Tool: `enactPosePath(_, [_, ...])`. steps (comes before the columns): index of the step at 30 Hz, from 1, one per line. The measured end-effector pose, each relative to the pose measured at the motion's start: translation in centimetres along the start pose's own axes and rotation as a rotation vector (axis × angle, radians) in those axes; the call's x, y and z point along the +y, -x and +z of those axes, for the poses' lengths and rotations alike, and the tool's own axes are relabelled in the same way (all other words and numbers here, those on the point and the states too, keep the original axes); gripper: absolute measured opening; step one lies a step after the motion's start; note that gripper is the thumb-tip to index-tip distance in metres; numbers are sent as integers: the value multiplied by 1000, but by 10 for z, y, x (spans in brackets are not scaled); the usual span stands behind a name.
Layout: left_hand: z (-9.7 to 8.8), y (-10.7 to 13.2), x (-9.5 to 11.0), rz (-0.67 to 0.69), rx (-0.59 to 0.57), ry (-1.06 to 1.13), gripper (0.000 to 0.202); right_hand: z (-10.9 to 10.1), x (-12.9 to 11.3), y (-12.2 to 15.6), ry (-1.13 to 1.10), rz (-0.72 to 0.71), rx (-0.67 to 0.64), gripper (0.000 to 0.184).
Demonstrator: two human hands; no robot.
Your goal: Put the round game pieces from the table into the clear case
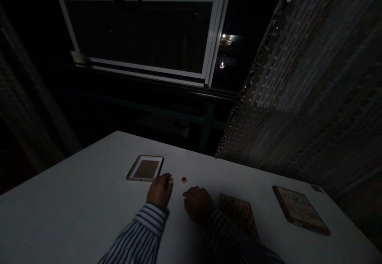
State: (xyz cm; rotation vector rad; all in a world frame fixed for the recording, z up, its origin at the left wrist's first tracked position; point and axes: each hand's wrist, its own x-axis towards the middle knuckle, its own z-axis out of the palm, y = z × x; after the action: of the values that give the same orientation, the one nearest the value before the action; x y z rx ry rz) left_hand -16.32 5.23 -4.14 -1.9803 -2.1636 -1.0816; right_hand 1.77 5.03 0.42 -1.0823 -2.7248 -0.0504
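My left hand rests over the white table with its fingers closed at a small round wooden piece bearing a dark mark. A second round marked piece lies flat just to the right, apart from both hands. My right hand is lower and to the right, fingers curled down; whatever they may hold is hidden. Beneath and beside the right forearm sits a box of several round pieces, partly covered by the sleeve. Beyond the left hand lies a shallow rectangular tray or lid with a brown middle.
On the right of the white table lies a flat box or lid with a printed picture. A small dark card is near the far right edge. A beaded curtain hangs behind, beside a window. The room is dim.
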Motion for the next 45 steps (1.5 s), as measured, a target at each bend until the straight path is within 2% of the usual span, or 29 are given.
enactPosePath(11, [-1,-1,5,-22,-2,-12,32,3,4,2,-22,7,-11,24])
enactPosePath(26, [-8,1,16,68,189,230,32,0,4,2,-21,28,-17,23])
enactPosePath(31, [-13,3,25,60,223,261,29,-12,6,1,-9,34,-12,26])
enactPosePath(36, [-22,8,36,46,249,297,27,-33,8,6,3,58,-5,27])
enactPosePath(45, [-31,15,66,59,236,363,27,-60,27,33,-8,151,36,29])
